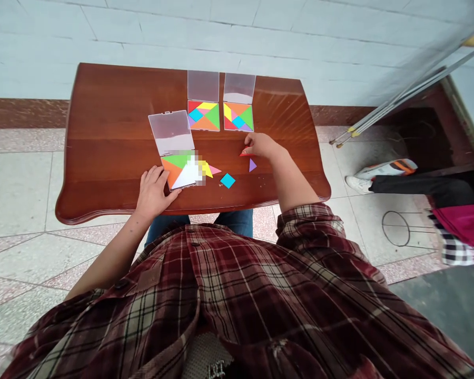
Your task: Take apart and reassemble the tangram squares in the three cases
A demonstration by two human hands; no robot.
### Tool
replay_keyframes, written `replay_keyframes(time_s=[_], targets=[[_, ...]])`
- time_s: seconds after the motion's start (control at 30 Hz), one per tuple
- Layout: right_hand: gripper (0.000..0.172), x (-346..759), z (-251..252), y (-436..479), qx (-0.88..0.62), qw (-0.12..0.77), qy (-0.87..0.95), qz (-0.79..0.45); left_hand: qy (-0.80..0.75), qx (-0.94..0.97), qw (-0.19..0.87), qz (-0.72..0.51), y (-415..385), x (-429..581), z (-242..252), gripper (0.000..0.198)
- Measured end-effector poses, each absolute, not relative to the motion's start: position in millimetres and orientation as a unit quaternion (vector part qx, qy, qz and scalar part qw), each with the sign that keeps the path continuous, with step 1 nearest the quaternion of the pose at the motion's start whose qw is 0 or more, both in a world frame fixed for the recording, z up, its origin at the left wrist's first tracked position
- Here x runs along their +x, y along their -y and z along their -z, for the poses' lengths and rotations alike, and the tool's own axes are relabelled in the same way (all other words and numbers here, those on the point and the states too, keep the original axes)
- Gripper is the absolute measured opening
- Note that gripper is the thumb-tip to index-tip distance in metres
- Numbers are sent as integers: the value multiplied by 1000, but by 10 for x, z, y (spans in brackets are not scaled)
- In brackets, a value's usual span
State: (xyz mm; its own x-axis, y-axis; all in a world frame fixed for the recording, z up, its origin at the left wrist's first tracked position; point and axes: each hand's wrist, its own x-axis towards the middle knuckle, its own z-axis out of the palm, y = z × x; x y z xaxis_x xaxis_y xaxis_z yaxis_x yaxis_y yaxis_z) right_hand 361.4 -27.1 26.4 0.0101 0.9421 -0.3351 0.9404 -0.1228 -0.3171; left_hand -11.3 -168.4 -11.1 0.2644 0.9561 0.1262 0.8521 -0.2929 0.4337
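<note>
My right hand point(261, 146) rests on the wooden table, its fingertips over a small red tangram triangle point(244, 154) that pokes out from under them. Close by lie a purple triangle point(253, 165), a blue square point(228, 180), a pink triangle point(215, 170) and a yellow triangle point(207, 170). My left hand point(154, 192) has its fingers spread, touching the lower left side of the nearest tangram case point(177, 171). That case holds green and orange pieces, and glare and blur hide part of it. Its clear lid point(171, 132) stands open beyond it.
Two more filled tangram cases point(204, 116) point(238, 117) with open clear lids lie at the far side of the brown wooden table point(106, 131). To the right are a seated person's leg and white shoe point(359, 184), leaning metal rods point(403, 100) and a wire stand point(395, 228).
</note>
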Motion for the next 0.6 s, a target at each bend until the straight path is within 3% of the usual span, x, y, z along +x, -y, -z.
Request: replay_keyframes(time_s=[0.13,0.33,0.6], targets=[[22,3665,-283,279,-710,4,658,-251,-574,786,138,-184,1678,-111,117,62],[35,3695,-208,278,-682,-15,702,-204,-576,784,143,-180,1684,-100,78,63],[28,3711,-176,248,-689,-48,694,-205,-577,781,156,-180,1680,-104,80,64]])
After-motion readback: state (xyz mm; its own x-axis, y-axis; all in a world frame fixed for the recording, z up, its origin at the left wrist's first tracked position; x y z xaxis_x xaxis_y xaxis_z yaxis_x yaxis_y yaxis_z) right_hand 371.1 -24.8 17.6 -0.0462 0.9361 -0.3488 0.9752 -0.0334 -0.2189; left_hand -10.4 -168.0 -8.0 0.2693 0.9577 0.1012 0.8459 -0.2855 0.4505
